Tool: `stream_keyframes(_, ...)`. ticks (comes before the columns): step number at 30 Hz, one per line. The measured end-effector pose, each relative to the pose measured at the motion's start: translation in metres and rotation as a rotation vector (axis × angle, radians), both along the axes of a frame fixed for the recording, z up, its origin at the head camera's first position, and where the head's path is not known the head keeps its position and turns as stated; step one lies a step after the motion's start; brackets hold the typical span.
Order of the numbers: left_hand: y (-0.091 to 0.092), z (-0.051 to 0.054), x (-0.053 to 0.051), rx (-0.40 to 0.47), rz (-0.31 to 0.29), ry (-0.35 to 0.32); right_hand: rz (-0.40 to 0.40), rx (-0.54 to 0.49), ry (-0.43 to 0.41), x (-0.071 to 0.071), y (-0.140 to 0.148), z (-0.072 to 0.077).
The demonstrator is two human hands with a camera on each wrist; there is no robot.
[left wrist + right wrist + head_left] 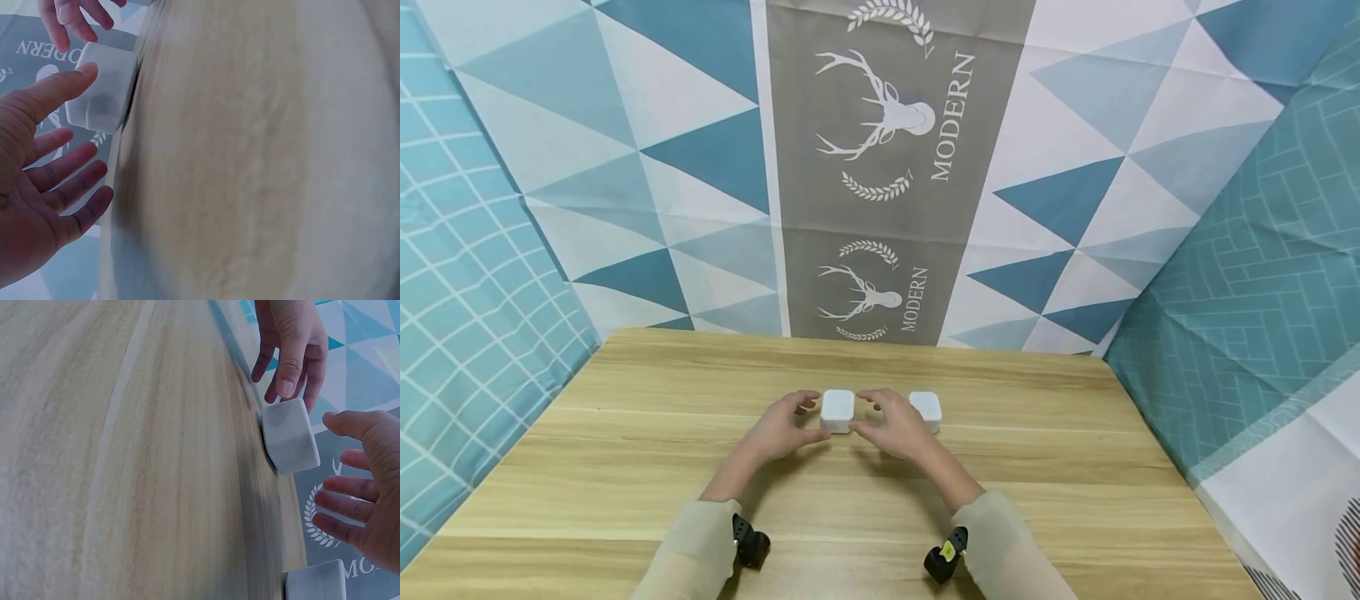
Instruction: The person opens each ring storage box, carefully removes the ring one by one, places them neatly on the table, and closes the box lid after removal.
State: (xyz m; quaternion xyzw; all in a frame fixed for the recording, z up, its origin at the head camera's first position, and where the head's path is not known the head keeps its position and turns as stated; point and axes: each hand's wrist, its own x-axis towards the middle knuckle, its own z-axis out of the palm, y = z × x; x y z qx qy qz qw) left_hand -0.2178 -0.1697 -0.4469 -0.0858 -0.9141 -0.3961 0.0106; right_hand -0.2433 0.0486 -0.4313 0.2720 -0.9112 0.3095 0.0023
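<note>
A white rounded box [838, 410] rests on the wooden table between the two hands. The left hand [781, 429] is at its left side, fingers spread and loosely bent; in the left wrist view its thumb overlaps the box, and whether it touches cannot be told. On the other side is the right hand [893, 427], also with spread fingers. In the right wrist view a small gap shows between the right thumb and the box [289, 437]. A second white box [927, 408] sits just right of the right hand, partly hidden by it.
The wooden table [850, 517] ends at a patterned cloth backdrop [872, 208] with deer heads and triangles. Blue tile-print cloth [467, 250] hangs at the left, and teal cloth [1262, 275] at the right. Small black cameras [751, 542] are strapped to both wrists.
</note>
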Motion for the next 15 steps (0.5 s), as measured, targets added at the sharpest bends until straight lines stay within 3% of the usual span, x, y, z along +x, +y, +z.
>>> stream_keyframes(15, 0.0044, -0.0032, -0.0048, 0.024, 0.025, -0.012, 0.023, -0.028, -0.008, -0.0027, -0.0011, -0.0026)
